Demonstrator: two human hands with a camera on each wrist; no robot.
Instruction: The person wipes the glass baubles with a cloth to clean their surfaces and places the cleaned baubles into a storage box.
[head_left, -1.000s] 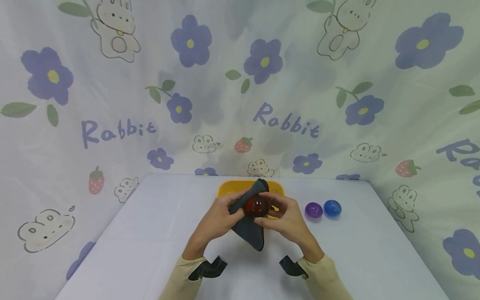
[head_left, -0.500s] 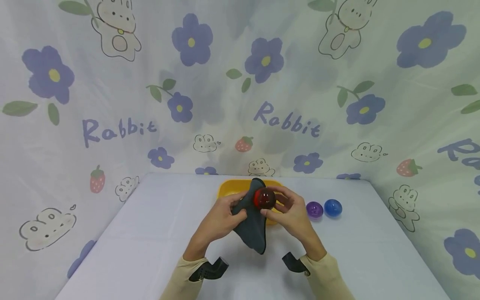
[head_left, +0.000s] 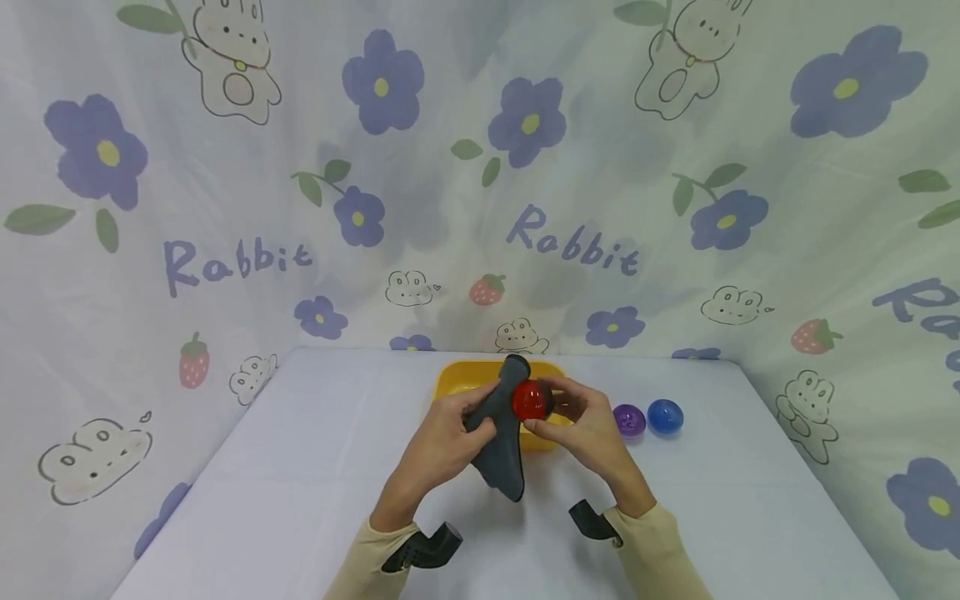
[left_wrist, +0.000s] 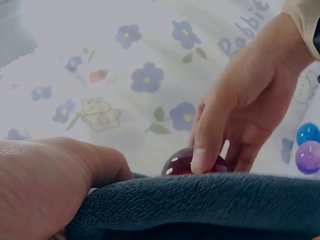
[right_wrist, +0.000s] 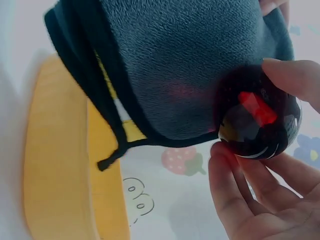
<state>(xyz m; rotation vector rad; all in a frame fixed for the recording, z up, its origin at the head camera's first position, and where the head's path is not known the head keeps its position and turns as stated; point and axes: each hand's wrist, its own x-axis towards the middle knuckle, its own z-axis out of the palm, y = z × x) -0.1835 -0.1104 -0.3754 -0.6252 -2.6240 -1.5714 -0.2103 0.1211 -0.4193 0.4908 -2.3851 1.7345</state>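
Observation:
My left hand [head_left: 452,433] grips a dark grey-blue cloth [head_left: 501,450], thumb on its near face; the cloth hangs in folds with a dark edging and a small loop in the right wrist view. Fingertips and thumb of my right hand [head_left: 588,425] pinch a shiny translucent red ball [head_left: 531,401] right against the cloth's right side. From the right wrist the ball [right_wrist: 257,115] looks nearly black with a bright red patch. In the left wrist view the cloth [left_wrist: 210,205] hides the ball's lower part.
Behind the hands stands a yellow bin [head_left: 459,375], partly covered by them. To the right, a purple ball [head_left: 629,421] and a blue ball [head_left: 665,417] lie on the white table [head_left: 300,467]. A printed curtain [head_left: 450,183] rises behind the table.
The ball has moved slightly right and up from the cloth's middle to its right side, turning in the right fingers and showing brighter red. The left hand keeps its grip on the cloth.

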